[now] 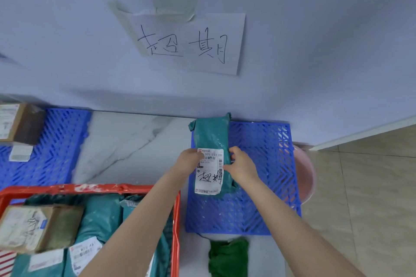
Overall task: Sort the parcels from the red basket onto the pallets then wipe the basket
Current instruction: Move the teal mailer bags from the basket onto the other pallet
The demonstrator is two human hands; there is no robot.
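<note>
A long teal parcel (211, 135) with a white shipping label bearing handwritten characters lies on the left part of a blue pallet (258, 164) by the wall. My left hand (188, 161) grips its left edge and my right hand (242, 167) grips its right edge. The red basket (94, 188) sits at the lower left, holding several teal parcels (101, 216) and a brown cardboard box (38, 227). A second blue pallet (56, 141) lies at the far left with a brown box (21, 122) on it.
A paper sign (191, 42) with the same handwritten characters is taped to the wall above the right pallet. A green cloth (228, 256) lies on the floor in front of that pallet. A pink basin (305, 175) sits behind the pallet's right edge. A small white packet (20, 153) rests on the left pallet.
</note>
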